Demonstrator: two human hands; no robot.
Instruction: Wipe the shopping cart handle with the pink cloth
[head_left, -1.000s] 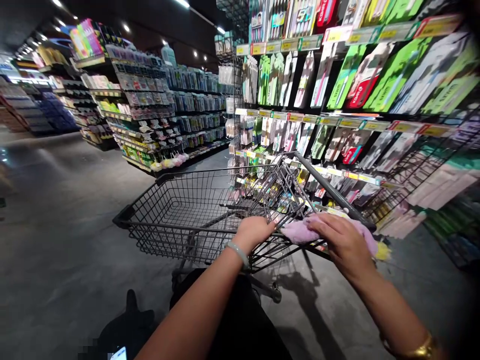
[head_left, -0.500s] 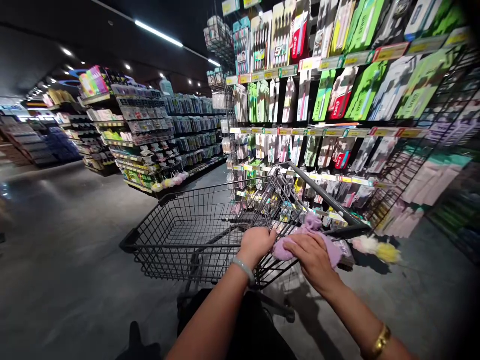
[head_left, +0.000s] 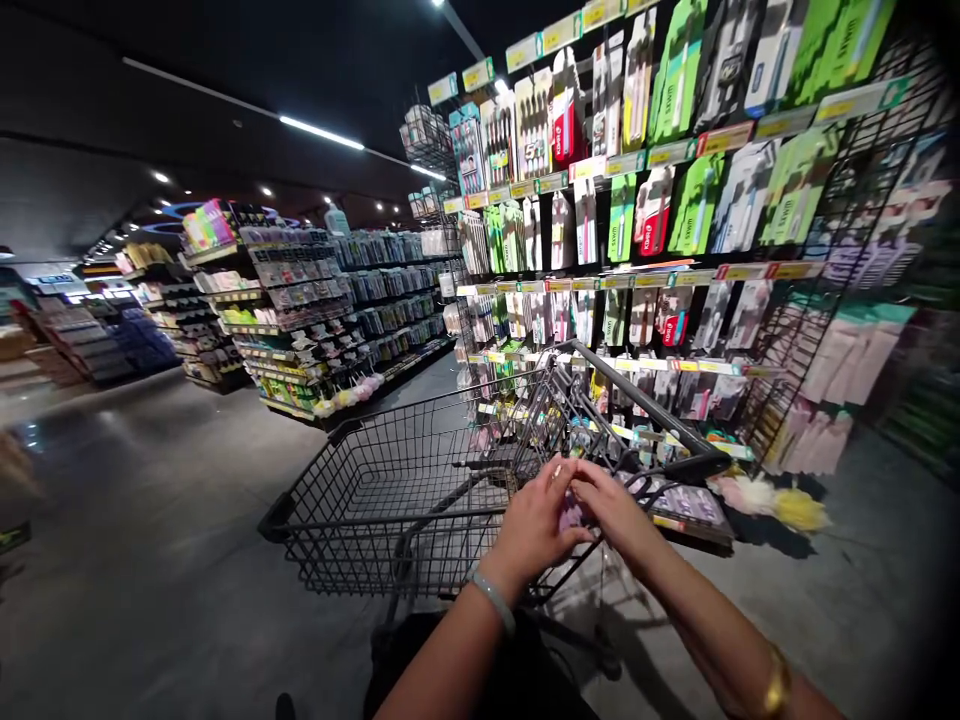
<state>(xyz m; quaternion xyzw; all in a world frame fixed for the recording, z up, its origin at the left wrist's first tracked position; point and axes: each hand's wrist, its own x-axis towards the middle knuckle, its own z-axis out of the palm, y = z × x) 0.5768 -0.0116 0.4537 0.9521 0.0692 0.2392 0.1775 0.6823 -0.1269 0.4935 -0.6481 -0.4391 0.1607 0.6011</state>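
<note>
My left hand (head_left: 531, 525) and my right hand (head_left: 613, 508) are together above the near rim of a black wire shopping cart (head_left: 390, 515). Their fingertips meet and overlap. Between the palms, a small patch of soft lilac cloth (head_left: 571, 512) shows, bunched up and mostly hidden by my hands. Both hands are closed around it. The cart's handle bar (head_left: 645, 405) runs to the right, just beyond my right hand. The cart's basket shows only bare wire.
A rack of packaged toothbrushes (head_left: 694, 210) stands right behind the cart. Pink and yellow bath puffs (head_left: 799, 508) hang low at its right. Stocked shelves (head_left: 300, 300) line the left side across the grey floor (head_left: 150, 480). A low display box (head_left: 690, 510) sits beyond my right hand.
My hands have come together and bunched up the lilac cloth, which was spread out under my right hand. The left hand has moved right onto it. The view has tilted up slightly.
</note>
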